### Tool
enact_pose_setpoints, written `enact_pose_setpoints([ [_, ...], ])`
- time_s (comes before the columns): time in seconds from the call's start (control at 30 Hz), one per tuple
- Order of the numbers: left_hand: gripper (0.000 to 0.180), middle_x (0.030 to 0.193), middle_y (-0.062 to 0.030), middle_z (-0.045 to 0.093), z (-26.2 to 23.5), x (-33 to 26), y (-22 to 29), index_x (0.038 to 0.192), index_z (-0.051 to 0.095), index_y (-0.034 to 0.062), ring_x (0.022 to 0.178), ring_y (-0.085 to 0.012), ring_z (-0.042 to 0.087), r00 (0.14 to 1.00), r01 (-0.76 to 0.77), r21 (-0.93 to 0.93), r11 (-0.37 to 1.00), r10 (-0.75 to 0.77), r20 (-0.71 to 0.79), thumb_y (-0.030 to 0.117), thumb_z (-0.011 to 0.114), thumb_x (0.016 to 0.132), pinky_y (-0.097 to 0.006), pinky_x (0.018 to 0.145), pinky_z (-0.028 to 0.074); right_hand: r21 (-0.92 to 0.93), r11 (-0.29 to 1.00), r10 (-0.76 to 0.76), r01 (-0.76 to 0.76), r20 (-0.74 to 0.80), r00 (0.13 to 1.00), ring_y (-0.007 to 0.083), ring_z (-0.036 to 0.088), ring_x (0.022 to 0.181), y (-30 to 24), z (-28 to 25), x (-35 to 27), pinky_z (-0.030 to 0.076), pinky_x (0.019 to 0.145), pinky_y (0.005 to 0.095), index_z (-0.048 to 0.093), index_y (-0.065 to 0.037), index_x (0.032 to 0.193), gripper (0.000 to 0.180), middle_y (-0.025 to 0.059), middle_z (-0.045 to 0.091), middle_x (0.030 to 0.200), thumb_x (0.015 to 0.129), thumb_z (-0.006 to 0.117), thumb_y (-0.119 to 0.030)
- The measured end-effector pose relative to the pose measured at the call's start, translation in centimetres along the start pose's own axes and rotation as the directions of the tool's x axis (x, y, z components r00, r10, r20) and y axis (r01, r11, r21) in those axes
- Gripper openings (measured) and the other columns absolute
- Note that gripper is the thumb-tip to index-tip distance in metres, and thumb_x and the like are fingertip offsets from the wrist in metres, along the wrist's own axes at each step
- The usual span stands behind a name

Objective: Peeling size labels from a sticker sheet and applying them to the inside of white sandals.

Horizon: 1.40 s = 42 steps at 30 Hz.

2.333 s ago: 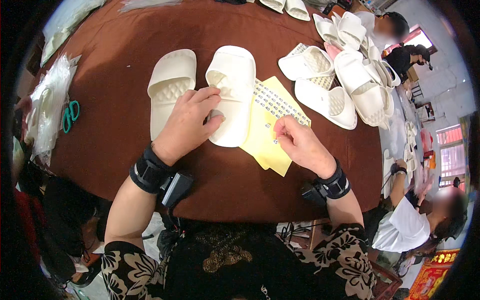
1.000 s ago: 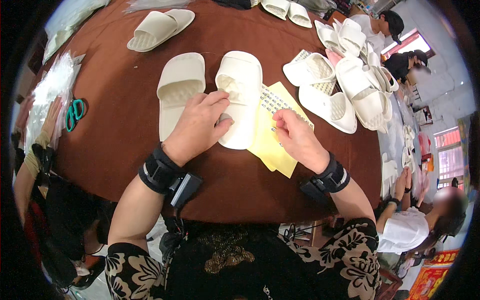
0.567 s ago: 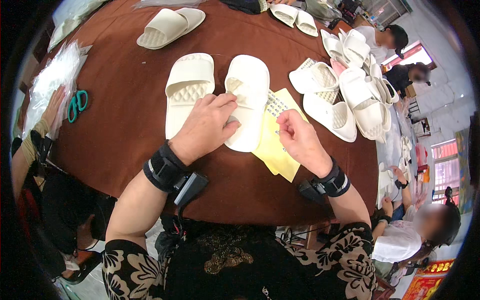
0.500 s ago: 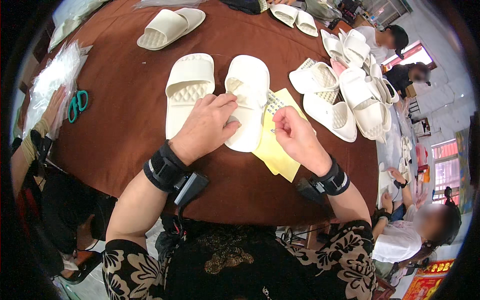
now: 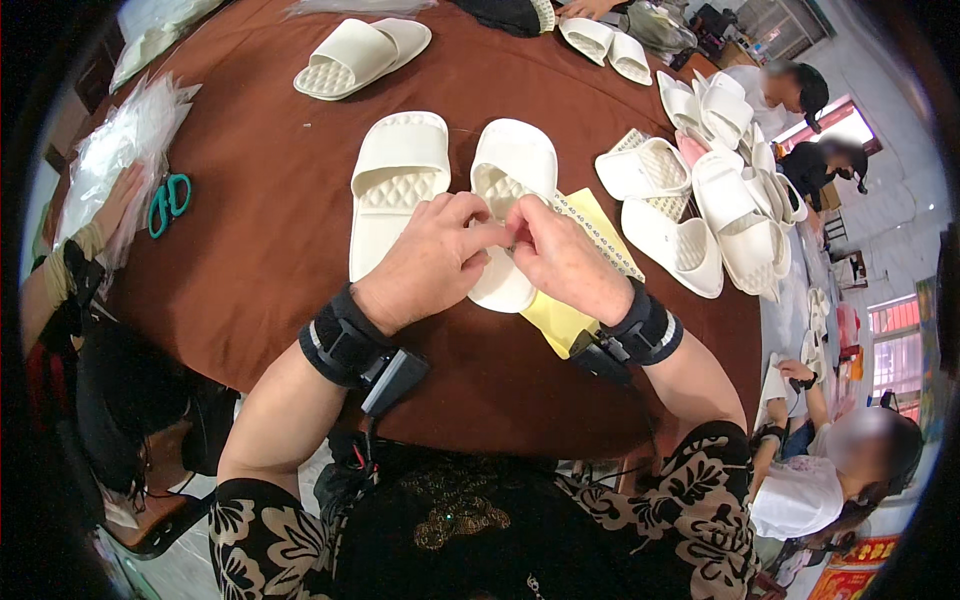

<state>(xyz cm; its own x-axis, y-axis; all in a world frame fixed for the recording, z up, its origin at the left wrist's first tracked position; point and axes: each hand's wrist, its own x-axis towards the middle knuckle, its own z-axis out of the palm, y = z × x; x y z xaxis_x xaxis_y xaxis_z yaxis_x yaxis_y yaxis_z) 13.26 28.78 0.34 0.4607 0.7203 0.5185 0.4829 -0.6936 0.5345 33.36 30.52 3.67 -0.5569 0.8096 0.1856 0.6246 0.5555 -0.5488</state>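
Two white slippers lie side by side before me, the left slipper [image 5: 400, 150] and the right slipper [image 5: 514, 155], both with quilted footbeds. Over the right slipper, my left hand [image 5: 435, 255] is closed, fingers curled toward my right hand. My right hand [image 5: 568, 252] is closed in a pinch, its fingertips meeting the left ones above the footbed. Whatever is between the fingertips is too small or hidden to make out. Partly under my right hand and wrist lies a yellow sheet [image 5: 550, 318] with a strip of small round printed stickers [image 5: 600, 228].
A white slipper pair [image 5: 362, 58] lies at the far left. Piled slippers [image 5: 735, 205] stand to the right. Teal-handled scissors [image 5: 168, 205] lie beside clear plastic bags [image 5: 125, 150], where another person's hand [image 5: 118, 205] rests. Other people sit around the brown-covered table [image 5: 260, 250].
My right hand has moved left from above the yellow sheet to meet my left hand over the right slipper. The whole view has shifted slightly.
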Motion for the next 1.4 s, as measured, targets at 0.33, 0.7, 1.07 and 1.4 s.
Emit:
enact_pose_setpoints([
  [0.33, 0.025, 0.107, -0.0070, 0.055, -0.2, -0.1, 0.1, 0.095, 0.072, 0.0140, 0.100, -0.0271, 0.051, 0.999, -0.007, 0.063, 0.998, 0.004, 0.046, 0.004, 0.062, 0.074, -0.038, 0.091, 0.042, 0.187, 0.974, 0.129, -0.124, -0.016, 0.992, 0.0335, 0.062, 0.079, 0.1, -0.8, 0.1, 0.049, 0.070, 0.0395, 0.049, -0.001, 0.096, 0.010, 0.0177, 0.061, 0.084, 0.087, 0.054, -0.003],
  [0.7, 0.029, 0.110, -0.0091, 0.056, -0.6, 0.0, 0.1, 0.097, 0.072, 0.0132, 0.101, -0.0295, 0.054, 0.996, -0.011, 0.060, 0.998, 0.006, 0.084, 0.000, 0.065, 0.072, -0.039, 0.091, 0.043, 0.360, 0.918, 0.171, -0.168, 0.024, 0.985, 0.0253, 0.064, 0.084, 0.9, -0.8, -0.5, 0.050, 0.076, 0.0335, 0.053, -0.001, 0.100, 0.013, 0.0144, 0.064, 0.088, 0.087, 0.050, -0.001],
  [1.07, 0.027, 0.108, -0.0097, 0.059, -0.9, -0.1, -0.3, 0.095, 0.071, 0.0105, 0.103, -0.0306, 0.055, 0.998, -0.002, 0.017, 1.000, 0.001, 0.069, -0.001, 0.066, 0.071, -0.040, 0.090, 0.044, 0.238, 0.959, 0.153, -0.157, 0.037, 0.988, 0.0336, 0.063, 0.086, -0.7, -1.2, -1.6, 0.049, 0.077, 0.0385, 0.053, -0.002, 0.103, 0.019, 0.0171, 0.064, 0.092, 0.086, 0.046, 0.001],
  [1.4, 0.015, 0.095, -0.0121, 0.066, -2.6, 0.9, -1.5, 0.095, 0.068, 0.0029, 0.091, -0.0276, 0.063, 0.935, 0.168, -0.040, 0.985, -0.172, -0.310, 0.000, 0.061, 0.082, -0.034, 0.082, 0.049, -0.081, 0.987, -0.133, 0.142, 0.109, 0.985, 0.0328, 0.059, 0.087, -3.2, -1.5, -5.0, 0.048, 0.076, 0.0413, 0.053, -0.005, 0.114, 0.034, 0.0101, 0.061, 0.091, 0.081, 0.051, 0.003],
])
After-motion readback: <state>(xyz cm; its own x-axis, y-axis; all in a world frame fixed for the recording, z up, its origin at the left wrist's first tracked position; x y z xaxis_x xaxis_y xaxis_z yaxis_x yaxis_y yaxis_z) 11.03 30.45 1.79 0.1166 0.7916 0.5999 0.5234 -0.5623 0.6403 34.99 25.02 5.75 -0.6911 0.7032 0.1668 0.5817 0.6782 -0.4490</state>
